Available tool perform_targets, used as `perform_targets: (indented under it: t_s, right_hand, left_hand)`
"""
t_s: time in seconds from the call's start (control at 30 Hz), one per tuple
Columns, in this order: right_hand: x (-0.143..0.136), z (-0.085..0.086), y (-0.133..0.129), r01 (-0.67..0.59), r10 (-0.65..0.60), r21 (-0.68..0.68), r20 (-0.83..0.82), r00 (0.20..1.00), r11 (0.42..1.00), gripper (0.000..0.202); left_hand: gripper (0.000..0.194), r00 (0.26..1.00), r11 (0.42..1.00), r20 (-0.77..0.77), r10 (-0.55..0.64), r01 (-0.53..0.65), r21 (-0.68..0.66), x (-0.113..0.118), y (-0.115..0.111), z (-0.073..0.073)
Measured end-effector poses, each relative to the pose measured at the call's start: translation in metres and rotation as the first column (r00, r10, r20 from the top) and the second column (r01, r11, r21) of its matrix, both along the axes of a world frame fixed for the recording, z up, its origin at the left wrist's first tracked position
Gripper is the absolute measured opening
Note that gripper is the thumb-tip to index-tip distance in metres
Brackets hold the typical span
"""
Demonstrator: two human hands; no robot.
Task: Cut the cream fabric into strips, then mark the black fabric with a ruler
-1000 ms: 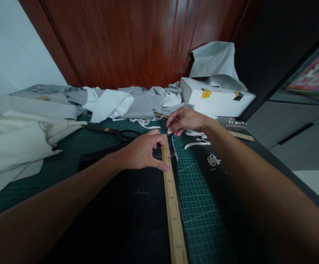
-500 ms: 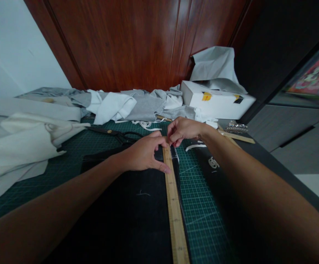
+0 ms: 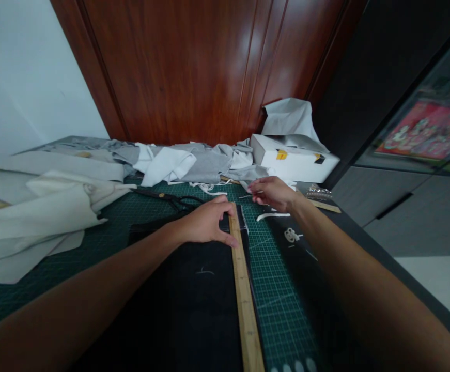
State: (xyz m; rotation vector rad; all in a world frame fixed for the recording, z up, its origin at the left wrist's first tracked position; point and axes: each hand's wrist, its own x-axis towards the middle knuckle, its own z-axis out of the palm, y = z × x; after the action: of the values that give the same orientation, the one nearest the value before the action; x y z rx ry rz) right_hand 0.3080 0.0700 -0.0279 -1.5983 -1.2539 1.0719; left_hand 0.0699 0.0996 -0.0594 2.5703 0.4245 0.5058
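A wooden ruler (image 3: pixel 244 299) lies lengthwise along the right edge of black fabric (image 3: pixel 194 305). My left hand (image 3: pixel 209 222) presses on the ruler's far end, thumb and fingertips set apart along its left side. Up and to the right, my right hand (image 3: pixel 272 192) is off the ruler, over the green cutting mat (image 3: pixel 275 289). Its fingers are bent close together near a thin pale thread, and whether they pinch anything is too small to tell. Black scissors (image 3: pixel 163 196) lie beyond the fabric, left of my left hand.
Cream fabric (image 3: pixel 54 206) is heaped at the left. Grey and white cloth (image 3: pixel 205 160) lines the back by the wooden panel. A white box (image 3: pixel 294 157) stands at the back right. White cord (image 3: pixel 291 235) and another wooden strip (image 3: pixel 325 206) lie at the right.
My right hand has lifted away from the ruler's far end and moved right, its fingers less tightly bunched. My left hand stays on the ruler. The camera view has shifted slightly.
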Motion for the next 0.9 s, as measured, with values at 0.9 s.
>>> perform_targets:
  t_s: [0.9]
  right_hand:
    - [-0.113, 0.005, -0.139, -0.002, 0.271, -0.328, 0.776, 0.569, 0.945, 0.033]
  left_hand:
    - [0.040, 0.956, 0.957, -0.163, 0.243, -0.210, 0.200, -0.112, -0.170, 0.038]
